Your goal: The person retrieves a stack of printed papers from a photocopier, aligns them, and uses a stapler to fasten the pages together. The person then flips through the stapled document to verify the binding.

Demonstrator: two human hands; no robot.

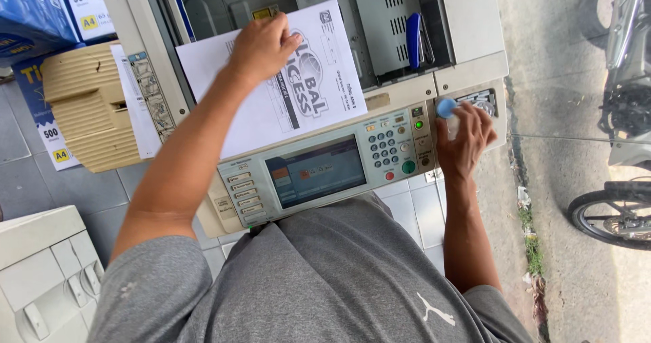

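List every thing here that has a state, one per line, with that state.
Copier lid: raised, glass exposed.
Printed sheet: lying flat on the copier, pressed by the left hand.
Touch screen: lit.
Green light: on.
Blue-capped bottle: capped, upright on the copier corner, in the grip of the right hand.
Motorbike: parked.

Blue paper ream boxes (41, 10), beige side tray (88, 102), parked motorbike (620, 112), grey floor tiles (61, 187)
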